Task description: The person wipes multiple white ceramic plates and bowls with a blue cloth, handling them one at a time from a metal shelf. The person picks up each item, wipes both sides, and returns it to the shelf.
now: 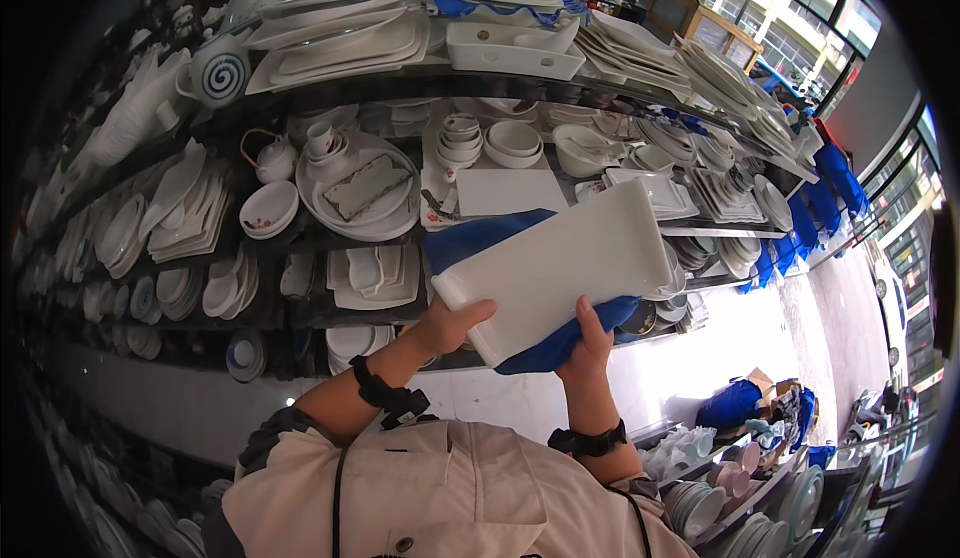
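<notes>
A white rectangular plate point(560, 268) with raised ends is held up in front of my chest, tilted. My left hand point(447, 326) grips its near left corner, the thumb lying on top. Along the near edge my right hand point(588, 340) is closed on it, thumb up and the other fingers hidden underneath. A blue cloth point(487, 238) shows beneath the plate, sticking out past its far left side and again by my right hand. Whether the cloth is one piece cannot be seen.
Ahead stand dark shelves point(350, 88) stacked with white dishes. A teapot point(272, 158), bowls point(514, 141) and a round platter point(385, 223) sit on the middle tier. More plates point(695, 506) stand behind me at lower right, near a blue bag point(730, 404). Windows point(800, 8) are at the right.
</notes>
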### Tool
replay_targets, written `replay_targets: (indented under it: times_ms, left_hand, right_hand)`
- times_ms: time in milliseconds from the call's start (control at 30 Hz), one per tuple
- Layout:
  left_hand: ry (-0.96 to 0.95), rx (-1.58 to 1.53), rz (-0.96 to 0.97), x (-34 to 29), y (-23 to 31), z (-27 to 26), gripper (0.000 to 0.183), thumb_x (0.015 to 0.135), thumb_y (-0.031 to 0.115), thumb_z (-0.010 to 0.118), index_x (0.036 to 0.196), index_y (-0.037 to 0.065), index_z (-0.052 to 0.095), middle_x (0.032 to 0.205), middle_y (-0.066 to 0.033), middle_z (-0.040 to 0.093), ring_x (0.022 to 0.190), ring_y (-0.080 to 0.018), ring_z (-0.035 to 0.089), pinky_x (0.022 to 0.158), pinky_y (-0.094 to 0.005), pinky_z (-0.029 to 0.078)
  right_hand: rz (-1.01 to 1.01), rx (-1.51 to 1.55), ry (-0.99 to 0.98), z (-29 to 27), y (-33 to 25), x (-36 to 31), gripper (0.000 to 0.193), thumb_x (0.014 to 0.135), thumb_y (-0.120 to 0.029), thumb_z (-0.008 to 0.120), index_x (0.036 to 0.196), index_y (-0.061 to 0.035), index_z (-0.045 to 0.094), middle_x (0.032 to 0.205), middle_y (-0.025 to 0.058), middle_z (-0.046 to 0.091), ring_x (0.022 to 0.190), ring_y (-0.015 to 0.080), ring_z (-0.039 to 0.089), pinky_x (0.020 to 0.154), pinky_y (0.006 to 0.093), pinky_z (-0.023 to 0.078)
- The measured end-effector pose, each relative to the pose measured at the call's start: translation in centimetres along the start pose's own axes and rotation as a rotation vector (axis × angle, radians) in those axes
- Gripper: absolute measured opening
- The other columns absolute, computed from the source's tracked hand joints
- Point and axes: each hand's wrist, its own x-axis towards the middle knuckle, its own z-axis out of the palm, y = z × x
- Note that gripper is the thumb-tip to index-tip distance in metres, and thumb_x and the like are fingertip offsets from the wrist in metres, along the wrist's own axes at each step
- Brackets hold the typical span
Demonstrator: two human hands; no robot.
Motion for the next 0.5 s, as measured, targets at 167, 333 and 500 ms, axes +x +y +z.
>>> replay_targets:
  times_ms: [167, 333, 500]
  left_hand:
    - [0.054, 0.273, 0.058, 0.8, 2.0, -0.1, 0.037, 0.087, 0.007, 0.071, 0.121, -0.001, 0.060, 0.107, -0.0072, 0.068, 0.095, -0.0137, 0.063, 0.083, -0.0303, 0.052]
    - [0.028, 0.163, 0.005, 0.4, 1.7, -2.2, 0.028, 0.087, 0.006, 0.071, 0.114, 0.000, 0.064, 0.101, -0.0052, 0.069, 0.090, -0.0129, 0.064, 0.081, -0.0297, 0.052]
    - [-0.031, 0.069, -0.052, 0.1, 3.3, -5.3, 0.038, 0.083, -0.004, 0.065, 0.121, -0.003, 0.062, 0.108, -0.0107, 0.071, 0.097, -0.0188, 0.069, 0.087, -0.0334, 0.055]
  right_hand:
    - [-0.081, -0.036, 0.125, 0.2, 1.5, 0.2, 0.052, 0.095, -0.015, 0.064, 0.140, -0.0016, 0.043, 0.130, 0.0159, 0.059, 0.118, 0.0317, 0.059, 0.101, 0.0478, 0.049]
    - [-0.125, 0.014, 0.222, 0.0, -0.4, 0.7, 0.048, 0.095, -0.014, 0.064, 0.138, 0.0001, 0.046, 0.127, 0.0161, 0.060, 0.114, 0.0314, 0.061, 0.099, 0.0469, 0.050]
    - [-0.127, -0.176, 0.075, -0.1, -3.0, -0.5, 0.056, 0.086, -0.005, 0.069, 0.137, 0.0019, 0.048, 0.126, 0.0158, 0.062, 0.114, 0.0298, 0.062, 0.100, 0.0453, 0.050]
